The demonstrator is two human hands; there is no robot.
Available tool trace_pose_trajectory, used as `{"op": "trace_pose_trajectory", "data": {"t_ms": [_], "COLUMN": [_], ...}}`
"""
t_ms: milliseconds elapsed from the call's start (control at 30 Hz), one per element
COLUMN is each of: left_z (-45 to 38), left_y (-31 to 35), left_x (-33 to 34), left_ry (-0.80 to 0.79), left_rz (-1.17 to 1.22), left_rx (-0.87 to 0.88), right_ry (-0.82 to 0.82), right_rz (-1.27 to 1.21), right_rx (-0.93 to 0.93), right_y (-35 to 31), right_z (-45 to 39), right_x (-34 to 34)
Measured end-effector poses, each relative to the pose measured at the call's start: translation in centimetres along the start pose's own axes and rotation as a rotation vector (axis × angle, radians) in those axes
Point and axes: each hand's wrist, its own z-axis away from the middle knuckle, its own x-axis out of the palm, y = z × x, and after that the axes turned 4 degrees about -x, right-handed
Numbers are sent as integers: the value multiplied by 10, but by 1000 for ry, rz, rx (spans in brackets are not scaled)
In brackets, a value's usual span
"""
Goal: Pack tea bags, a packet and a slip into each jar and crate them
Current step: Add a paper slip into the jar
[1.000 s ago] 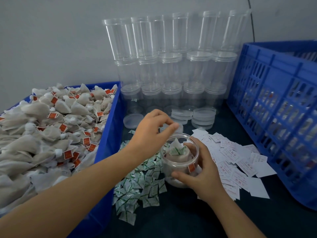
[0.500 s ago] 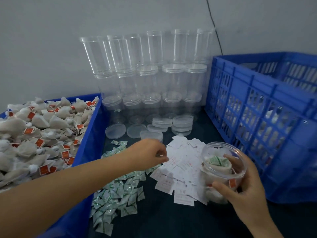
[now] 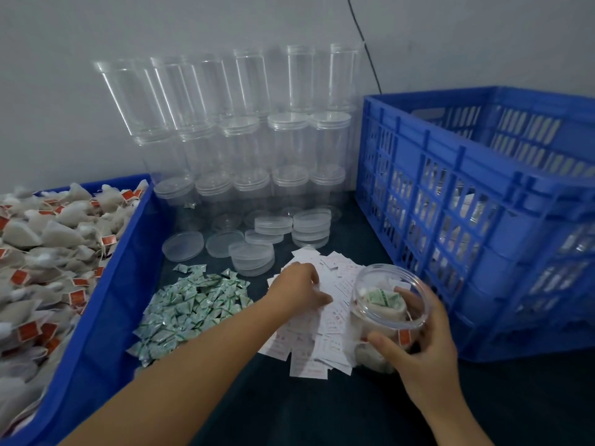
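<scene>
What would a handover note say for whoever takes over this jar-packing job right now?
Left hand: on the pile of slips, fingers curled; whether it has one pinched is unclear.
Right hand: grips the open jar over the slips' right edge.
Done: tea bags and a green packet are in the jar.
Left: add a slip, close with a lid, place in the blue crate. Empty jars wait at the wall.

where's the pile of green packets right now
In the head view the green packets lie on the dark table left of centre, between the blue bin of tea bags and the white slips.
</scene>
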Motion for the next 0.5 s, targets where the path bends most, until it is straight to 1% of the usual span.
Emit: {"op": "trace_pose_trajectory", "data": {"t_ms": [233, 400, 500], "left_z": [-7, -6, -6], "left_y": [-11, -15, -16], "left_x": [-9, -11, -13], "left_ry": [-24, -136, -123], "left_rz": [150, 218, 291], "left_rx": [-19, -35, -59], "right_ry": [-1, -2, 2], "right_rz": [0, -9, -9], "right_rx": [9, 27, 45], "right_y": [-1, -2, -2], "right_z": [-1, -2, -1], "right_x": [0, 1, 1]}}
